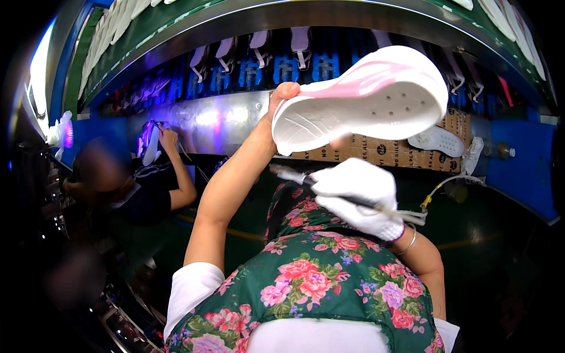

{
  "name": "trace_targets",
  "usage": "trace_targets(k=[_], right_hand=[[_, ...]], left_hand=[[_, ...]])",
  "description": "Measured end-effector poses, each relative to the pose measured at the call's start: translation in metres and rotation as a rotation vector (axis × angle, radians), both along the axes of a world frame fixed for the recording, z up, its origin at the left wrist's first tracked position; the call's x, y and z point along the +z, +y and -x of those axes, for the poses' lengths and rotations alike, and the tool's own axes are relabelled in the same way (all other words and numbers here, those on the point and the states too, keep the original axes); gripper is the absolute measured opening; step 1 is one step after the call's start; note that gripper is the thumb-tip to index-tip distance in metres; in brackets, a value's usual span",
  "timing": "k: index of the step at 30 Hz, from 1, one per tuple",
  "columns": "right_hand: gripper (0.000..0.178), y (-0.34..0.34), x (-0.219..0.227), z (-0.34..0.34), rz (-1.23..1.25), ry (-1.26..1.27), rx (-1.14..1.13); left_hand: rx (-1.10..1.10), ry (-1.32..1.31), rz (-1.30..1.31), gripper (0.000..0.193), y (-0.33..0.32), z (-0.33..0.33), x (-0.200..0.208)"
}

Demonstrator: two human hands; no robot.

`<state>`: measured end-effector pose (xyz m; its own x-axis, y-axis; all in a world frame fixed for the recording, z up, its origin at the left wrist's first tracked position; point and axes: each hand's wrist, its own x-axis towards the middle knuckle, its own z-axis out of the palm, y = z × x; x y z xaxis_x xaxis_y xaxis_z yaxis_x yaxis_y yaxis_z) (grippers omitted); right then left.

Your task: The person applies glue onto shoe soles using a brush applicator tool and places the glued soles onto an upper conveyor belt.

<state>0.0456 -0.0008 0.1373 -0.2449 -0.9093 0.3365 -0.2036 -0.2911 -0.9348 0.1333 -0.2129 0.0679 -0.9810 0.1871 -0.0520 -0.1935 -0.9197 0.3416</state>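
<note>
A white and pink shoe sole [341, 117] is held up above the workbench, its hollow inner side toward me. My bare left hand [282, 97] grips its narrower end at the left. My right hand [359, 191], in a white glove, is closed around a dark-handled brush [303, 178] with a thin tube trailing from its rear. The brush's pale tip points left, below the sole and apart from it. Beyond the glove, a second white sole [438, 141] with small holes lies on printed brown cardboard [376, 153].
Shoe uppers [300, 41] stand in a row on blue holders at the back. White soles line the green shelf [176, 17] above. At left a co-worker [147, 182] holds a shoe part in purple light. A crumpled white cloth [472, 156] and a clear bottle [500, 150] sit at right.
</note>
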Motion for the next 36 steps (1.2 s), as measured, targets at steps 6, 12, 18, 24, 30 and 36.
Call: trace_targets(k=[6,12,18,24,30,36], right_hand=[[0.023,-0.005,-0.006,-0.007,0.081,0.309,-0.112],[0.021,-0.005,-0.010,-0.004,-0.078,-0.167,-0.163],[0.021,-0.012,-0.012,-0.007,0.016,-0.097,-0.043],[0.020,-0.013,-0.010,-0.007,-0.053,-0.006,0.014],[0.022,-0.012,-0.012,0.001,-0.214,-0.216,0.043],[0.020,-0.026,-0.004,0.044,-0.023,0.144,-0.263]], left_hand=[[0.039,-0.007,0.013,0.096,-0.003,-0.004,-0.003],[0.111,0.078,0.079,0.093,0.002,0.004,0.011],[0.123,0.210,-0.021,0.095,0.000,0.008,0.002],[0.216,0.096,-0.014,0.100,-0.006,0.002,-0.003],[0.346,0.051,-0.140,0.083,0.005,-0.012,-0.001],[0.511,-0.257,0.008,0.073,0.036,-0.027,0.010]])
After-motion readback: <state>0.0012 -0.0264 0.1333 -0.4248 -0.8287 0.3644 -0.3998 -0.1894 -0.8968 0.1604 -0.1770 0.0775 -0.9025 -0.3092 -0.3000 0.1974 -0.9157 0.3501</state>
